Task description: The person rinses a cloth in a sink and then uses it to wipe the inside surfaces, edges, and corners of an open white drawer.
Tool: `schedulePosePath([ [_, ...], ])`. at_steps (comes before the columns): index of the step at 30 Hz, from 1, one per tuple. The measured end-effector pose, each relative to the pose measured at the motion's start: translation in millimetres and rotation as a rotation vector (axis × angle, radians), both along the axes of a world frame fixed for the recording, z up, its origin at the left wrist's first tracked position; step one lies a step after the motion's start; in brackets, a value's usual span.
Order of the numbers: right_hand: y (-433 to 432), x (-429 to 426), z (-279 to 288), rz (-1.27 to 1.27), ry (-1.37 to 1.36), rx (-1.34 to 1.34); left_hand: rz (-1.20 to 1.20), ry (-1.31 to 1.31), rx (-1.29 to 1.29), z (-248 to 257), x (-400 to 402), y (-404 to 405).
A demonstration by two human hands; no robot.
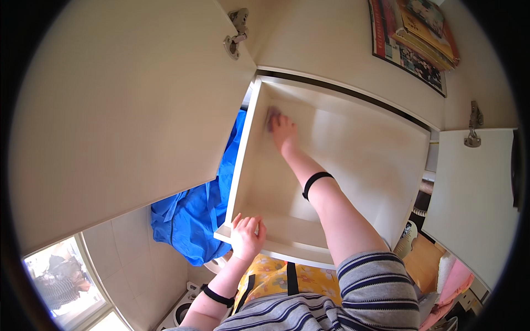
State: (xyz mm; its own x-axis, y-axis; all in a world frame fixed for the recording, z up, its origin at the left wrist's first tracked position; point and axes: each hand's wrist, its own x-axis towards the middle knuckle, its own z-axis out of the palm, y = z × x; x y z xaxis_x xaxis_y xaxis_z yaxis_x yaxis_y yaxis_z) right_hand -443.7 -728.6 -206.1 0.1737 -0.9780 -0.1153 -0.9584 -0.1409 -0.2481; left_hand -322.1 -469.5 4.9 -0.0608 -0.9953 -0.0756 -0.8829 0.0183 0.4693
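Before me a white drawer (356, 165) is pulled out from a cabinet. Inside it, at the back left corner, my right hand (285, 131) presses a dark, crumpled cloth (273, 116) against the floor or left wall; blur hides which. The cloth looks brownish-purple. My left hand (248, 236) rests on the drawer's front left corner, its fingers bent over the front panel (290, 253). Around each forearm is a black band. No other object shows inside the drawer.
A large cabinet door (124, 116) stands open at left, a smaller door (472, 178) at right. Blue fabric bags (194, 219) hang beside the drawer's left side. Books (426, 37) lie on the shelf above. Below me is a yellow flowered bag (306, 277). A window (66, 281) is at lower left.
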Motion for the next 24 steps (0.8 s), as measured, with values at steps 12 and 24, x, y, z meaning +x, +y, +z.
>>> schedulePosePath([
  [12,11.7,20.5,-8.8,0.003,0.016,-0.101,0.002,0.091,-0.077,4.5,-1.5,-0.6],
  [24,206.8,28.3,3.5,0.710,-0.447,0.264,0.034,0.181,-0.145,4.9,4.2,4.7],
])
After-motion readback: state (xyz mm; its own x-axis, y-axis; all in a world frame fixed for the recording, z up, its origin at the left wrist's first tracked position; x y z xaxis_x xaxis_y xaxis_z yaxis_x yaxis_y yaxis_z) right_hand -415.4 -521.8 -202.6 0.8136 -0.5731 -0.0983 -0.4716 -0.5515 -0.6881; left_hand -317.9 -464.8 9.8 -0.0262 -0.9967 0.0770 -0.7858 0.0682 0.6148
